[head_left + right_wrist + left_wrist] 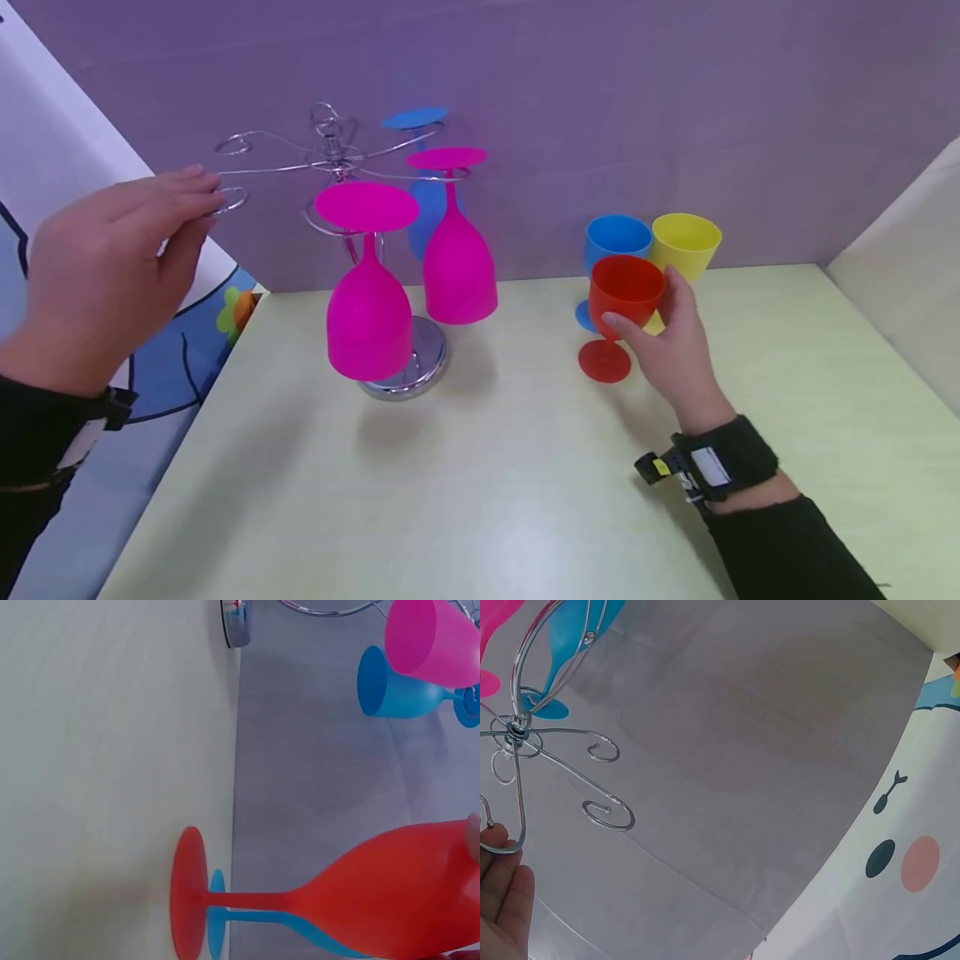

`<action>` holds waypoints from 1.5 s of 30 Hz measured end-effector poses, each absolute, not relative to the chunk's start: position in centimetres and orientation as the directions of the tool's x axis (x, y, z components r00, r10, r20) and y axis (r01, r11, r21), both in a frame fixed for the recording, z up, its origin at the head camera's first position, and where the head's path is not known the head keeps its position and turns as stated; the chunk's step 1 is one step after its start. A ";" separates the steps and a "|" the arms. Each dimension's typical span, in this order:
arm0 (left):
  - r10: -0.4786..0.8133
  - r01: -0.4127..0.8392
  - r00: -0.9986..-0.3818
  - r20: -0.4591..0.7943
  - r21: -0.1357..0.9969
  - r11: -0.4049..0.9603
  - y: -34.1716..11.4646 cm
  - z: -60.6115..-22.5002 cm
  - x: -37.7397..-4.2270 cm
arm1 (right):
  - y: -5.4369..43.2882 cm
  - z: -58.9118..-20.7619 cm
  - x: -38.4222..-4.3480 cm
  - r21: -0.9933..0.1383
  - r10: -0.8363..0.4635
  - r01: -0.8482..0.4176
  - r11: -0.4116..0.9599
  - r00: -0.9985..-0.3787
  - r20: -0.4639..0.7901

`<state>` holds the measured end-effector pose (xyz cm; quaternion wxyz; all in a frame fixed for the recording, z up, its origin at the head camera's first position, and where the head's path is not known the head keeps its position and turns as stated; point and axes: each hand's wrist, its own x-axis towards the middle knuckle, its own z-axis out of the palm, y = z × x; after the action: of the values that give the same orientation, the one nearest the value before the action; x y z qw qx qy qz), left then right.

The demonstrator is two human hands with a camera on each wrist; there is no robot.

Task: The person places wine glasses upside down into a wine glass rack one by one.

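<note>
My right hand (678, 354) grips the bowl of a red plastic wine glass (626, 292), thumb on one side and fingers on the other. The glass is upright; I cannot tell whether its foot touches the table. Close behind it stand a blue wine glass (617, 235) and a yellow wine glass (686, 242). At the left, my left hand (123, 250) pinches the curled end of one arm of a chrome glass rack (341, 158). Two pink wine glasses (369, 325) (459, 275) and a blue one (570, 634) hang upside down from other arms.
The rack's round chrome base (408, 367) stands on the pale table (480, 500), near its left side. A purple-grey backdrop (637, 108) rises behind the table. Patterned cloth (168, 367) lies beyond the left edge, and a white panel (907, 275) borders the right.
</note>
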<state>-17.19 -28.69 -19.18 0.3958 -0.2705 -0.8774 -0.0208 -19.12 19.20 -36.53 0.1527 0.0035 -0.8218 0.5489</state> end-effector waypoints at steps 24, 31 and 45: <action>0.494 0.520 -0.534 0.687 -0.194 0.832 -28.1 -19.4 -16.8 | 18.1 -34.9 -18.3 -0.895 0.181 -0.262 0.360 -0.922 0.342; 0.505 0.557 -0.501 0.703 -0.184 0.810 -27.9 -19.7 -16.8 | 17.8 -33.8 -17.7 -0.916 0.184 -0.263 0.305 -0.927 0.327; 0.521 0.577 -0.477 0.708 -0.195 0.793 -25.9 -19.9 -16.4 | 17.4 -32.4 -16.5 -0.934 0.170 -0.258 0.248 -0.937 0.304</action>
<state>-16.42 -25.91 -19.93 0.3991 -0.3199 -0.8586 -0.0350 -16.50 17.42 -32.37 0.1747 0.0283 -0.7704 0.6125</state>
